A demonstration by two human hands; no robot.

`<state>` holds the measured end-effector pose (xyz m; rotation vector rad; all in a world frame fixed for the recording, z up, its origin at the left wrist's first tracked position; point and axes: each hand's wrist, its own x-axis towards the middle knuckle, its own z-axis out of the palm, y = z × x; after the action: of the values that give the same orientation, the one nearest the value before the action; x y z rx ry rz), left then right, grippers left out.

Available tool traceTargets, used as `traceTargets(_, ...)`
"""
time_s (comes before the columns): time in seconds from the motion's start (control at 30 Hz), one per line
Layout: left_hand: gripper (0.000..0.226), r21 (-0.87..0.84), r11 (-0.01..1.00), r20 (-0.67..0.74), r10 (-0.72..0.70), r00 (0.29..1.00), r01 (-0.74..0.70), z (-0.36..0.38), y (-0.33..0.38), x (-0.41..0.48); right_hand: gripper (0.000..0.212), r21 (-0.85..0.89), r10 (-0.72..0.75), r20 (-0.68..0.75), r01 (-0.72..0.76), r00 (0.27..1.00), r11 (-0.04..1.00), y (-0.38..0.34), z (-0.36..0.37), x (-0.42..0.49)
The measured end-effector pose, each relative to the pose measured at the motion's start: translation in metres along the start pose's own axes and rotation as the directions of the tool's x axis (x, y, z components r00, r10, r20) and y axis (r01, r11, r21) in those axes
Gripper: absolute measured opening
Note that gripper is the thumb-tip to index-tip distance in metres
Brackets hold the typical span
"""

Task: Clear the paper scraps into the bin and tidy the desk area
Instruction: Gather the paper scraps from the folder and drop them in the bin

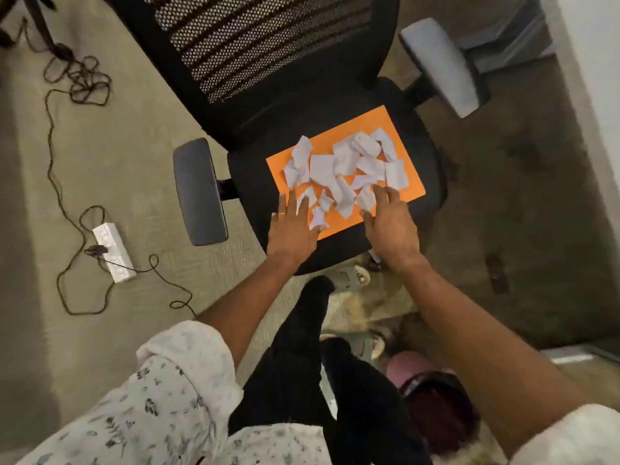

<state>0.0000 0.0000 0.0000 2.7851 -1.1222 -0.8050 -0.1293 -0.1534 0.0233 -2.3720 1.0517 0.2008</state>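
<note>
An office chair (pixel 302 105) is standing in front of the person, its backrest on the far side. A sheet (pixel 369 127) is lying on the seat, and the paper scraps (pixel 342 166) are lying scattered on the sheet. The left hand (pixel 292 229) is resting flat on the sheet's near left corner — the right hand (pixel 391 223) is lying on its near right edge, fingers touching scraps. A power strip (pixel 114 251) is lying on the floor, left of the chair, among loose cables. A bin (pixel 432 407) is sitting near the person's feet — below the right forearm.
</note>
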Motion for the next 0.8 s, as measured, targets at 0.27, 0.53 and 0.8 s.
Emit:
traceTargets(0.27,0.077,-0.100,0.993,0.049,-0.061,0.997,0.066,0.049,-0.009,0.052,0.071,0.024,0.079,0.038,-0.080,0.996,0.997,0.029,0.059,0.042)
traceTargets(0.53,0.073,0.004,0.999,-0.007,-0.048,0.999,0.048,0.073,-0.031,0.081,0.070,-0.072,0.111,-0.111,-0.119,0.988,0.990,0.024,0.112,0.069)
traceTargets(0.8,0.032,-0.278,0.958,-0.136,0.027,0.990,-0.064,0.079,-0.044,0.085,0.029,0.046,0.174,-0.202,-0.169,0.964,0.985,0.023,0.135,0.066)
